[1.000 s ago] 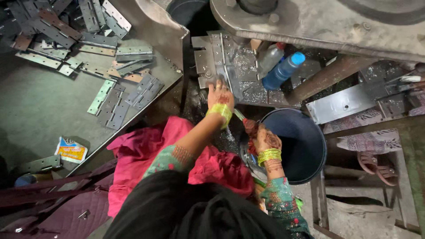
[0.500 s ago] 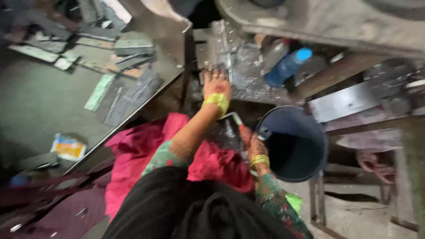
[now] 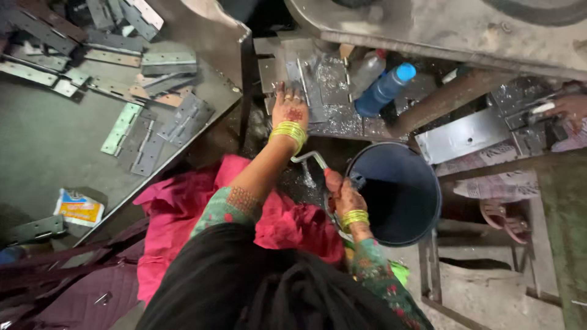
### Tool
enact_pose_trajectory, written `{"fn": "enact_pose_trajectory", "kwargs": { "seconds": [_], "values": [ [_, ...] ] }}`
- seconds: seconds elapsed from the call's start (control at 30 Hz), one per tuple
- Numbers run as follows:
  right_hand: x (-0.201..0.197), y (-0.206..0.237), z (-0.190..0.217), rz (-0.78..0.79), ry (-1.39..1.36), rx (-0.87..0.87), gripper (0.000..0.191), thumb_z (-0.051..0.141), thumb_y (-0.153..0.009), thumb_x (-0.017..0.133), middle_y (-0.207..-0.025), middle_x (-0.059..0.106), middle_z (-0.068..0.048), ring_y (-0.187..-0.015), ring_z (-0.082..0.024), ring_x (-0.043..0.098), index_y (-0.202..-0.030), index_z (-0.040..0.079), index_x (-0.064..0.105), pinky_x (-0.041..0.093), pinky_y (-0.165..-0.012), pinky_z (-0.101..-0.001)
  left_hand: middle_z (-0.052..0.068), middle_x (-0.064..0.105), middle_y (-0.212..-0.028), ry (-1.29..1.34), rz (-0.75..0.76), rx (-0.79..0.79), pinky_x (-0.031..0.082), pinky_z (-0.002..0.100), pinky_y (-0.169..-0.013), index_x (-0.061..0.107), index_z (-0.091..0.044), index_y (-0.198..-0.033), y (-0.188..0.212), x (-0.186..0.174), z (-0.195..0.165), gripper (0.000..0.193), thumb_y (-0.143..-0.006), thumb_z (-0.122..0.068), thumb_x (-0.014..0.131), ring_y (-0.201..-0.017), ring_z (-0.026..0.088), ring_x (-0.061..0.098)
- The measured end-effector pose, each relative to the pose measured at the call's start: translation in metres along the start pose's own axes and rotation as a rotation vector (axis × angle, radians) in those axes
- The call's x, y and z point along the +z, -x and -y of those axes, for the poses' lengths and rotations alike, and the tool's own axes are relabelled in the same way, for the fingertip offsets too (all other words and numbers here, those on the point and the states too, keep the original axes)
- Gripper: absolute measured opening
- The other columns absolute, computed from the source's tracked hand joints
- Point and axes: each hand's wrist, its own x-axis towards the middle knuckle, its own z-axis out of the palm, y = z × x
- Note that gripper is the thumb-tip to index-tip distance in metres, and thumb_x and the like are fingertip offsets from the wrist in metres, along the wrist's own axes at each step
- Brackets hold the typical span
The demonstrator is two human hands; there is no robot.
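My left hand (image 3: pixel 289 108), with yellow bangles at the wrist, lies flat with fingers spread on a pile of metal plates (image 3: pixel 318 85) dusted with shiny shavings. Lower down, my right hand (image 3: pixel 343 194) grips a thin bent metal rod (image 3: pixel 310 157) at the rim of a dark blue bucket (image 3: pixel 422 177). Shavings glitter just below the rod. A pink cloth (image 3: pixel 183 214) covers my lap under both arms.
Grey metal hinges (image 3: pixel 143 131) lie scattered on the green-grey table at the left, near a small yellow-and-white packet (image 3: pixel 78 208). A blue-capped bottle (image 3: pixel 384 90) lies beside the plates. Another person's hand (image 3: pixel 572 107) and sandalled foot (image 3: pixel 504 217) show at the right.
My left hand has stayed on the plates. My right hand with the rod has shifted slightly at the bucket's rim. The camera has steadied after a blur.
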Motion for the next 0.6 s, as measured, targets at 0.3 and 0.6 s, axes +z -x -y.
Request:
{"fn": "enact_pose_trajectory", "kwargs": {
  "seconds": [0.3,0.6],
  "values": [
    [0.006,-0.006,0.013,0.069,-0.347,0.272,0.037,0.042,-0.104,0.05,-0.105,0.074,-0.022,-0.099,-0.043,0.069,-0.119,0.012,0.066,0.052,-0.084,-0.054,0.014,0.057,-0.142,-0.146,-0.153,0.042,0.014,0.053,-0.123,0.07,-0.001,-0.124,0.006,0.004,0.003,0.049,-0.088,-0.018,0.042,-0.137,0.029,0.046],
    [-0.024,0.0,0.013,0.032,-0.027,0.062,0.033,0.032,-0.094,0.055,-0.104,0.072,-0.026,-0.098,-0.046,0.069,-0.117,0.008,0.059,0.053,-0.083,-0.0574,0.011,0.052,-0.151,0.046,-0.016,-0.108,0.014,0.056,-0.119,0.064,-0.003,-0.135,-0.036,0.013,0.013,0.051,-0.093,-0.019,0.04,-0.145,0.031,0.039]
  ]
}}
